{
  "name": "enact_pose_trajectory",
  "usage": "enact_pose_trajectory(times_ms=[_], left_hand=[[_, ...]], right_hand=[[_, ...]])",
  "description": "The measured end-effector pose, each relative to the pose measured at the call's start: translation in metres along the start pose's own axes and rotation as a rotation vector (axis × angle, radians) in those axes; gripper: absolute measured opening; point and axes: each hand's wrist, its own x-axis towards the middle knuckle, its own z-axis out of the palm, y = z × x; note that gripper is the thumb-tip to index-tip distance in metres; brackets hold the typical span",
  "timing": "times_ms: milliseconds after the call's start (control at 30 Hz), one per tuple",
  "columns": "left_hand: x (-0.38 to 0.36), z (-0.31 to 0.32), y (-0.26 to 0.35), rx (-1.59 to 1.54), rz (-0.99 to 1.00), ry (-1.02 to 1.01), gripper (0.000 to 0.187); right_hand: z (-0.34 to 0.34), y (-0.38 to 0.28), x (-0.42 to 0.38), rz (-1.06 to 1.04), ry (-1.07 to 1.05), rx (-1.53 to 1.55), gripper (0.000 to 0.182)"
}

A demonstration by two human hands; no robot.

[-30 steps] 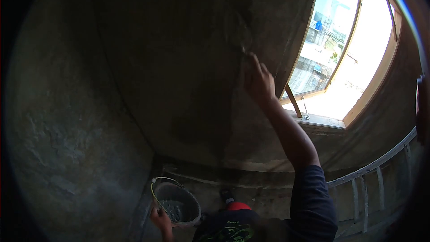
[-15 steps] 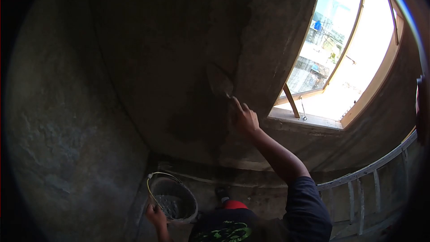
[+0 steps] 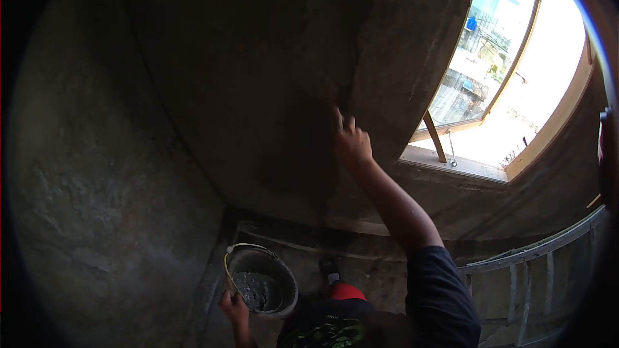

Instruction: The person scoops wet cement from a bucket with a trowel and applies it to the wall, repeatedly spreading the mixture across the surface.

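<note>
My right hand point(image 3: 353, 144) is raised against the dark wall point(image 3: 387, 71), its fingers closed on a trowel point(image 3: 324, 84). The blade points up and left and barely shows in the shadow. Around and below it lies a darker, damp-looking patch point(image 3: 300, 154) of wall. Low on the left, my left hand point(image 3: 235, 309) grips the yellowish handle point(image 3: 227, 264) of a bucket point(image 3: 293, 283). Grey wet mortar point(image 3: 255, 289) lies inside the bucket, which is tilted towards me.
An open wooden-framed window point(image 3: 474, 169) lets in bright light at the upper right. A metal ladder point(image 3: 516, 259) lies at the lower right. Another rough wall point(image 3: 84, 219) meets the worked wall at a corner on the left. My foot point(image 3: 330, 267) is beside the bucket.
My right hand has moved up the wall with the trowel, whose blade now shows less clearly. My left hand still holds the bucket handle. The view has shifted slightly.
</note>
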Motion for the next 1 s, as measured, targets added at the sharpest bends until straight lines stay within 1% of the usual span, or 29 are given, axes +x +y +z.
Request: enact_pose_trajectory(times_ms=[67,100,167,233,300,333,367,400,433,467,500,533,567,633,667,733,767,800,833,867,933,967,1000], left_hand=[[0.000,0.003,-0.004,-0.006,-0.021,-0.009,0.022],[-0.001,0.003,-0.005,-0.006,-0.026,-0.006,0.022],[0.000,0.007,-0.007,0.006,-0.005,-0.010,0.023],[0.005,0.011,-0.011,-0.007,-0.009,-0.019,0.022],[0.003,0.009,-0.016,-0.012,-0.011,-0.022,0.022],[0.002,0.011,-0.016,-0.020,-0.016,-0.001,0.023],[0.002,0.014,-0.016,-0.027,-0.024,0.017,0.023],[0.000,0.012,-0.014,-0.022,-0.016,0.030,0.023],[0.002,0.012,-0.010,0.004,-0.057,0.003,0.023],[0.003,0.010,-0.009,0.030,-0.098,-0.023,0.024],[0.005,0.010,-0.017,0.049,-0.060,-0.011,0.023],[0.006,0.012,-0.022,0.054,-0.055,-0.001,0.023],[0.007,0.012,-0.023,0.055,-0.075,-0.019,0.023],[0.016,0.010,-0.017,0.058,-0.087,-0.021,0.022],[0.026,0.009,-0.011,0.080,-0.056,-0.038,0.022],[0.036,0.007,-0.004,0.101,-0.026,-0.047,0.022],[0.043,0.010,-0.004,0.102,-0.062,-0.076,0.022],[0.048,0.011,-0.004,0.103,-0.098,-0.104,0.021],[0.054,0.007,0.012,0.059,-0.083,-0.116,0.022],[0.057,0.009,0.014,0.057,-0.085,-0.113,0.022],[0.066,0.008,0.014,0.061,-0.043,-0.069,0.022],[0.069,0.012,0.009,0.045,-0.025,-0.040,0.024],[0.076,0.017,0.019,0.042,-0.019,-0.033,0.024]], right_hand=[[0.050,0.000,-0.052,0.027,-0.150,0.040,0.082],[0.067,0.001,-0.076,0.060,-0.228,0.102,0.080],[0.113,0.005,-0.120,0.053,-0.341,0.126,0.076],[0.130,0.005,-0.160,0.067,-0.476,0.165,0.065],[0.130,0.004,-0.203,0.132,-0.637,0.337,0.053],[0.120,0.001,-0.224,0.179,-0.664,0.470,0.046],[0.134,0.004,-0.250,0.096,-0.603,0.623,0.049],[0.161,0.011,-0.287,0.136,-0.541,0.771,0.057],[0.163,0.007,-0.310,0.259,-0.549,0.917,0.069],[0.173,0.004,-0.335,0.330,-0.636,0.954,0.073],[0.172,-0.004,-0.355,0.424,-0.722,1.192,0.063],[0.152,-0.008,-0.356,0.635,-1.130,1.249,0.051],[0.137,-0.015,-0.370,0.556,-1.057,1.407,0.041],[0.135,-0.027,-0.389,0.712,-1.174,1.594,0.037],[0.136,-0.033,-0.381,0.701,-1.174,1.600,0.037],[0.117,-0.042,-0.365,0.500,-1.295,1.325,0.035],[0.153,-0.038,-0.373,0.278,-1.201,1.373,0.037],[0.146,-0.037,-0.364,0.275,-1.203,1.369,0.037],[0.128,-0.043,-0.345,0.210,-1.167,1.223,0.038],[0.117,-0.043,-0.325,0.144,-1.125,1.078,0.038],[0.119,-0.031,-0.293,0.204,-1.045,1.295,0.043],[0.106,-0.024,-0.268,0.164,-0.826,1.302,0.044],[0.075,-0.018,-0.230,0.124,-0.602,1.303,0.045]])
